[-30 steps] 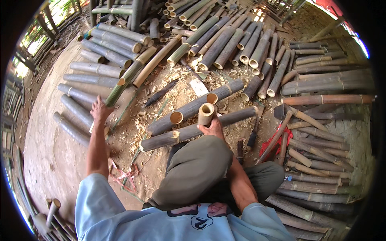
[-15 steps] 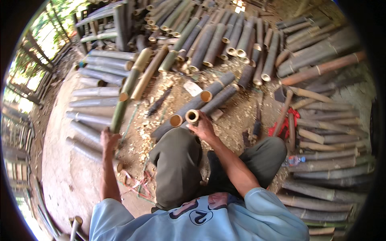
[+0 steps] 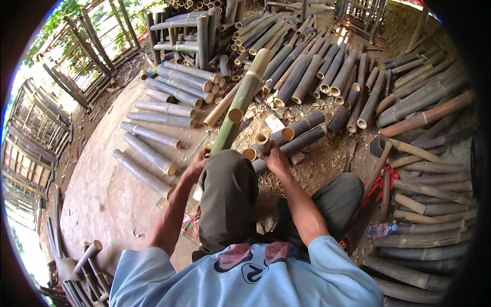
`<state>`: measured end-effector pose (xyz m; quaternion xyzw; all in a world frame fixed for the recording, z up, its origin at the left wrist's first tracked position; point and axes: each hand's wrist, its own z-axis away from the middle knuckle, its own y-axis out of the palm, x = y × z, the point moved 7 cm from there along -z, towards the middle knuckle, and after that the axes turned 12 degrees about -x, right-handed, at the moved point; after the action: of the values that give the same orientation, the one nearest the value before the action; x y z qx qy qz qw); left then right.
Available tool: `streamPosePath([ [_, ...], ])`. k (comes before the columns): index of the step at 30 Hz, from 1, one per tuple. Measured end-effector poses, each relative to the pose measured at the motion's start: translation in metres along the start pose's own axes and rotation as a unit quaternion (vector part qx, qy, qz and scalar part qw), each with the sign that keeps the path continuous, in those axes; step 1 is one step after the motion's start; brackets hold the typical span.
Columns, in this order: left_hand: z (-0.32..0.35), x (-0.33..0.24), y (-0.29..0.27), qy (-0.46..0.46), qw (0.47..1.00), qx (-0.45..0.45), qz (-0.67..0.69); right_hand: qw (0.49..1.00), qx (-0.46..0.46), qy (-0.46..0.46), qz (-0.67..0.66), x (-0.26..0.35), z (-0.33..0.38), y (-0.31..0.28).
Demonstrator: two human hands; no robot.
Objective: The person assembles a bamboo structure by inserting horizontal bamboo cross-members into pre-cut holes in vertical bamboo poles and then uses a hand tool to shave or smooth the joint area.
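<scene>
Left hand (image 3: 197, 162): grasping green pole (image 3: 241, 100) by near end; one-ended hold could let it tip.
Right hand (image 3: 276, 158): wrapped around short tube (image 3: 263, 146); swinging pole could knock it.

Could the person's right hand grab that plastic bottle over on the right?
Probably not as things stand: the right hand is holding a short bamboo tube, and the bent right knee lies between it and the plastic bottle.

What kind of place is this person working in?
Probably a rustic bamboo workshop: cut poles lie in rows, pale chips litter the ground, and a bamboo frame stands beyond.
</scene>
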<state>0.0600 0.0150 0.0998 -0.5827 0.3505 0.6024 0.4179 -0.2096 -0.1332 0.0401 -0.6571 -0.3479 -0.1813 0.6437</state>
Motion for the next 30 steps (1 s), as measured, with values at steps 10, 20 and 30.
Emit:
streamPosePath([
  [10, -0.001, -0.026, 0.016, 0.099, 0.889, -0.097, -0.436, 0.998, 0.028, 0.017, 0.048, 0.018, -0.004, 0.005],
  [20, 0.001, -0.020, 0.022, 0.085, 0.939, -0.024, -0.333, 0.947, -0.134, -0.105, -0.274, 0.106, 0.049, -0.258],
  [30, -0.006, -0.012, 0.002, 0.138, 0.887, -0.122, -0.425, 0.949, -0.136, 0.280, 0.040, -0.241, 0.353, -0.221],
])
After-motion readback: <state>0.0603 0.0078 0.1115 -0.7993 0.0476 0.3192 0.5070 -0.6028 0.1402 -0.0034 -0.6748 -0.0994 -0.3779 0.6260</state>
